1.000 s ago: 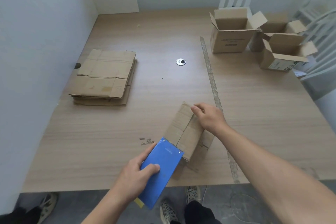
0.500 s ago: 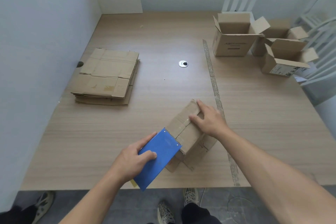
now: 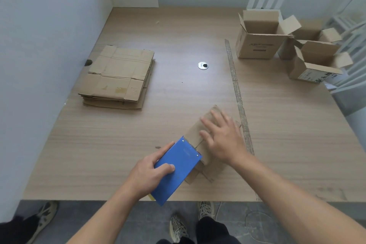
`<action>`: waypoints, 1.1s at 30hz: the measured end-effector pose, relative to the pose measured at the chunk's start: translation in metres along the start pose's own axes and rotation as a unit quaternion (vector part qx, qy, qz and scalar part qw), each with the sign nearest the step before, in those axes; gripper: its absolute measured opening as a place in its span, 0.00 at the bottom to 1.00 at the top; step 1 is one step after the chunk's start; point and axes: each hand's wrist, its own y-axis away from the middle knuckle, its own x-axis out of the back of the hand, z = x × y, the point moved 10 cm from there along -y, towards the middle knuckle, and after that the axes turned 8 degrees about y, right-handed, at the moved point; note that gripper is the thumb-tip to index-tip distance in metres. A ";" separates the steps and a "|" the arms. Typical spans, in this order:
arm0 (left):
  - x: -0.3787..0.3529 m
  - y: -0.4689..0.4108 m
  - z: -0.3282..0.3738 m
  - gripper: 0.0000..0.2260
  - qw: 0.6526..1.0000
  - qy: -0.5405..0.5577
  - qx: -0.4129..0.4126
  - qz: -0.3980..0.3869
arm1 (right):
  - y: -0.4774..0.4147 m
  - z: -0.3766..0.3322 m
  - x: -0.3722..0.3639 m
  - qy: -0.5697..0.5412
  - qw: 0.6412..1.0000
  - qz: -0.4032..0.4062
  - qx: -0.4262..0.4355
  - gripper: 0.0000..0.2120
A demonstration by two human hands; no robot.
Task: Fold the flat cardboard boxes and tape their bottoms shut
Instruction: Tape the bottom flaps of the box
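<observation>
The left hand [image 3: 147, 176] grips a blue tape dispenser [image 3: 176, 170]. The right hand [image 3: 221, 140], fingers spread flat, presses on the cardboard box [image 3: 195, 134] beneath it.

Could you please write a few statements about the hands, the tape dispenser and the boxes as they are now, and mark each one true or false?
1. The left hand grips the blue tape dispenser at the near end of the box. True.
2. The right hand rests on that box with its fingers straight. True.
3. The stack of flat cardboard lies on the right side of the table. False: it lies on the left side, near the wall.
4. The folded boxes at the far right have their top flaps shut. False: their flaps stand open.
</observation>
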 end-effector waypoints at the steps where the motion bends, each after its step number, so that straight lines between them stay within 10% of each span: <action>1: 0.000 0.000 0.001 0.27 1.000 0.002 -0.002 -0.001 | 0.006 -0.006 -0.013 0.022 0.999 -0.033 0.008 0.29; 33: -0.003 0.003 -0.027 0.24 0.997 -0.023 0.062 -0.029 | -0.006 -0.003 -0.025 0.027 0.995 -0.095 0.026 0.29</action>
